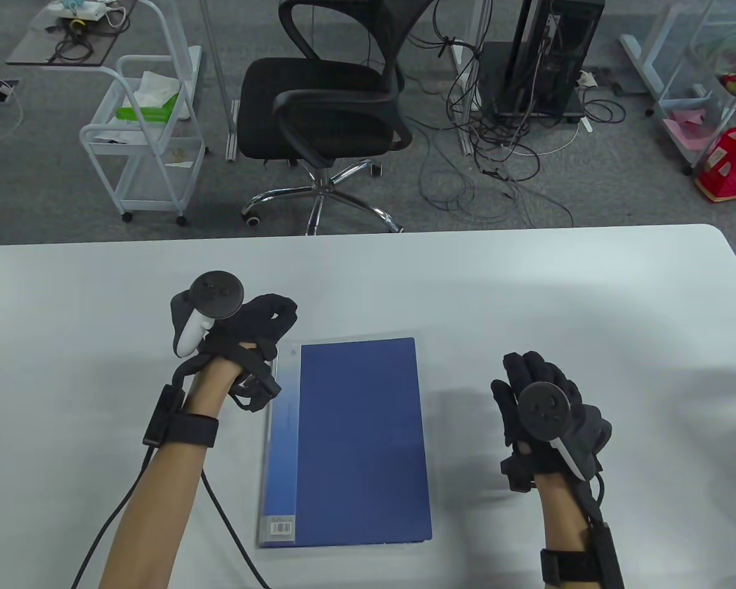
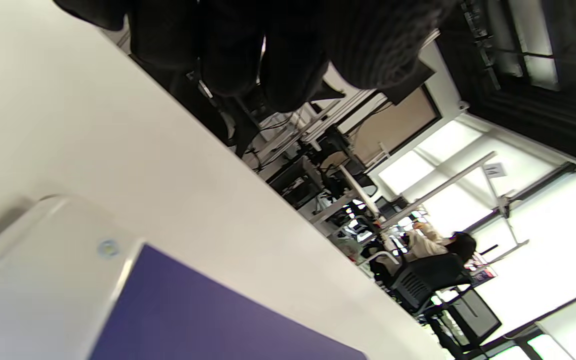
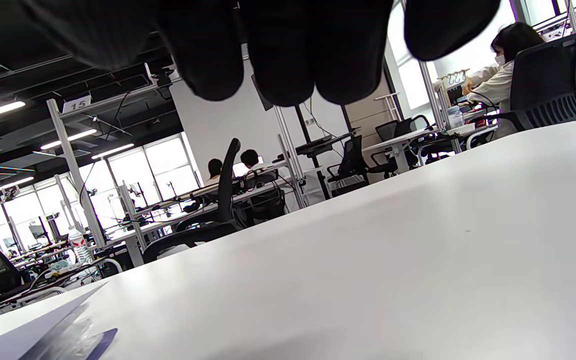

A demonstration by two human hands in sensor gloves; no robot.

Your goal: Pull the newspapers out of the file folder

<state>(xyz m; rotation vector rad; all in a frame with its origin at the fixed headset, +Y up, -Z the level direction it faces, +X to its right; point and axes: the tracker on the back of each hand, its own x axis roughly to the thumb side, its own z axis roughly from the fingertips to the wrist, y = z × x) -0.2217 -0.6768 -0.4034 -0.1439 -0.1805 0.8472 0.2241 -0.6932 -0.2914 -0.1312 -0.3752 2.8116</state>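
We found the folder (image 1: 349, 442) lying shut and flat on the table (image 1: 527, 288), its long axis running from 12 to 6 o'clock in the table view, the pale spine strip with a barcode label along the 9 o'clock side and the free edge facing 3 o'clock. No newspapers showed; we judged that they were still inside, under the blue cover.

Our left hand (image 1: 245, 343) hovered at the folder's far corner on the spine side, at about 11 o'clock from the folder's middle, fingers loosely curled and gripping nothing. In the left wrist view the fingers (image 2: 278, 55) hung above bare table just past the folder's rounded corner (image 2: 58, 235), not touching it as far as we could tell.

Our right hand (image 1: 549, 411) sat at 3 o'clock from the folder, a clear strip of table between them, fingers stretched forward and together, holding nothing. The right wrist view showed only a sliver of the folder (image 3: 53, 330) low at 8 o'clock, and we could not tell from it whether the palm rested on the table.

The left hand was the nearer of the two, almost upon the spine corner. The right hand was the one facing the edge that opens. We judged the coming move turned on that split: the left suited to pin the spine side, the right needing to travel toward 9 o'clock to reach the free edge and lift the cover. The pull itself had not begun.
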